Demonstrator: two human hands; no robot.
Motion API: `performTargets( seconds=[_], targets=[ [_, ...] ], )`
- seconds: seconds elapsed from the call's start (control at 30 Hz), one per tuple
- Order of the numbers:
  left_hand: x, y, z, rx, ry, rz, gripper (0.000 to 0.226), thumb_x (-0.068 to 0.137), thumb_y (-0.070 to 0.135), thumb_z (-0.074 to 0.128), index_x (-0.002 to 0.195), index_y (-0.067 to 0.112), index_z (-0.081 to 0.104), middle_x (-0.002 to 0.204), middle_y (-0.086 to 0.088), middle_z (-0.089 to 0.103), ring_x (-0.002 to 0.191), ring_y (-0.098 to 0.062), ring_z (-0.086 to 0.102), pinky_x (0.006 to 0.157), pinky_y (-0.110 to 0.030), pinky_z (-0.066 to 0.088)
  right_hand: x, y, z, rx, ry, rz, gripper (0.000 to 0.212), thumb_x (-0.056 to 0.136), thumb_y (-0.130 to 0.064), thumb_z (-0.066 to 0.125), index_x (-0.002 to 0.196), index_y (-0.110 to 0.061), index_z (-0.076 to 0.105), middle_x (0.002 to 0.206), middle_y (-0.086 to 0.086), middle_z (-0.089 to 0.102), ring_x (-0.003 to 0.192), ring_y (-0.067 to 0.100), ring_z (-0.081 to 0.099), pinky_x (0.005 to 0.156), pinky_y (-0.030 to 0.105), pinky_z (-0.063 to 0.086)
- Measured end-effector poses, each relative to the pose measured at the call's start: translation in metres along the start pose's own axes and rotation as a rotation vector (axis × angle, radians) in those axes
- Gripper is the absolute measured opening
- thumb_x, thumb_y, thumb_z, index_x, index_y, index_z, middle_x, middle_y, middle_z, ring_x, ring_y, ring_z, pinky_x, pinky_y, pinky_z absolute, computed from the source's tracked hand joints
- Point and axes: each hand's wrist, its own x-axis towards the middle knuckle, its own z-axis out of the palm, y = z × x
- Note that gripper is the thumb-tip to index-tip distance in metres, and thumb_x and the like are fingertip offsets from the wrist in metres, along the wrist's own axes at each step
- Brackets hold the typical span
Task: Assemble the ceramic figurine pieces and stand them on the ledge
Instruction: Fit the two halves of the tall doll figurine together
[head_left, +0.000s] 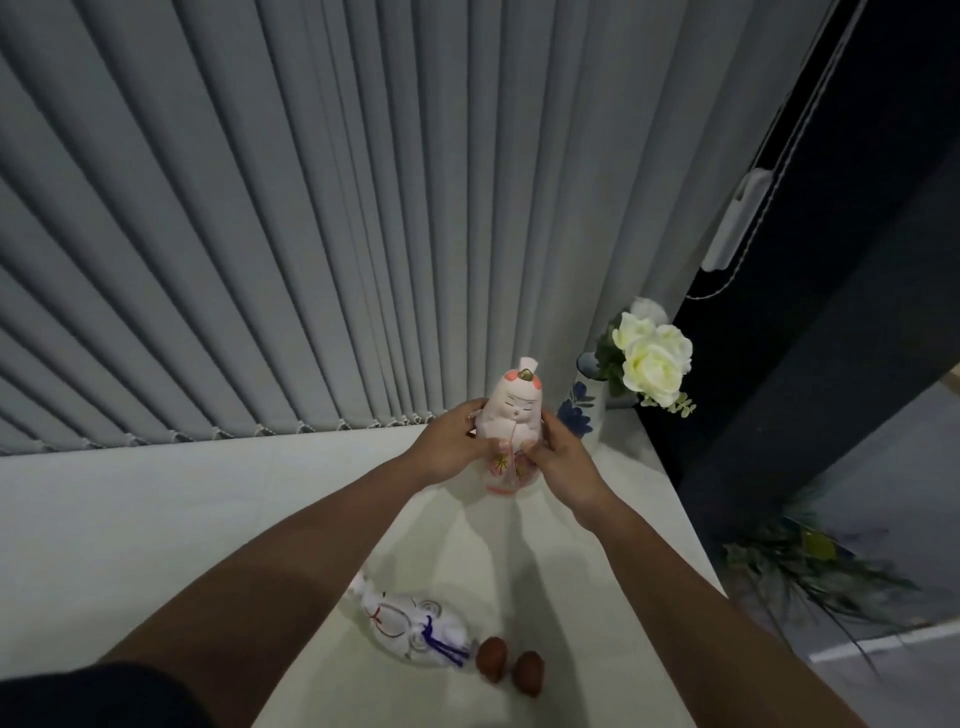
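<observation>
A pink and white ceramic figurine (514, 410) stands upright on the white ledge (156, 519), near the blinds. My left hand (447, 441) grips its left side and my right hand (561, 457) grips its right side, around the seam between upper and lower parts. Its base shows below my fingers, touching the ledge. A second white figurine piece (415, 629) with blue and red painted cords lies on its side near the front of the ledge, partly hidden by my left forearm. Two small brown egg-shaped pieces (511, 665) lie right beside it.
Grey vertical blinds (311, 234) hang right behind the ledge. A blue-patterned vase (584, 405) with white roses (652, 358) stands just right of the held figurine. The ledge ends at the right, where a dark wall and a green plant (810, 561) sit below.
</observation>
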Motion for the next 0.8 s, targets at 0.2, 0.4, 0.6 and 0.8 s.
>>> performTargets(
  seconds=[0.2,0.4,0.6,0.8],
  targets=[
    [0.035,-0.008,-0.002,-0.081,-0.017,-0.072,0.069,0.070,0.018,0.082,0.130,0.016,0.047,0.125,-0.004,0.065,0.111,-0.015,0.063,0.097,-0.033,0.050,0.030,0.012,-0.006,0.032,0.007,0.024,0.049,0.095,-0.004,0.049,0.139,-0.023,0.043,0.132,0.000,0.058,0.119,0.017,0.056,0.095,0.031,0.050],
    [0.054,-0.001,-0.003,-0.095,-0.021,-0.071,0.066,0.074,0.008,0.078,0.131,0.010,0.044,0.125,-0.008,0.064,0.112,-0.019,0.062,0.100,-0.036,0.049,0.052,0.015,-0.010,0.016,0.051,0.042,0.052,0.096,-0.004,0.047,0.143,-0.024,0.037,0.138,0.000,0.053,0.121,0.018,0.053,0.096,0.029,0.047],
    [0.064,0.000,-0.008,-0.090,-0.018,-0.092,0.072,0.065,0.019,0.084,0.126,0.014,0.047,0.125,-0.008,0.064,0.113,-0.021,0.062,0.104,-0.045,0.046,0.064,0.017,-0.014,0.031,0.028,0.073,0.052,0.095,-0.004,0.047,0.142,-0.024,0.036,0.139,-0.001,0.052,0.124,0.018,0.052,0.099,0.032,0.047],
    [0.069,0.004,-0.002,-0.137,0.003,-0.072,0.057,0.075,0.003,0.076,0.124,0.016,0.048,0.126,-0.008,0.062,0.112,-0.019,0.060,0.102,-0.038,0.046,0.068,0.013,-0.011,0.062,0.068,0.077,0.052,0.097,-0.007,0.046,0.143,-0.026,0.035,0.141,0.000,0.051,0.125,0.018,0.050,0.105,0.041,0.044]
  ],
)
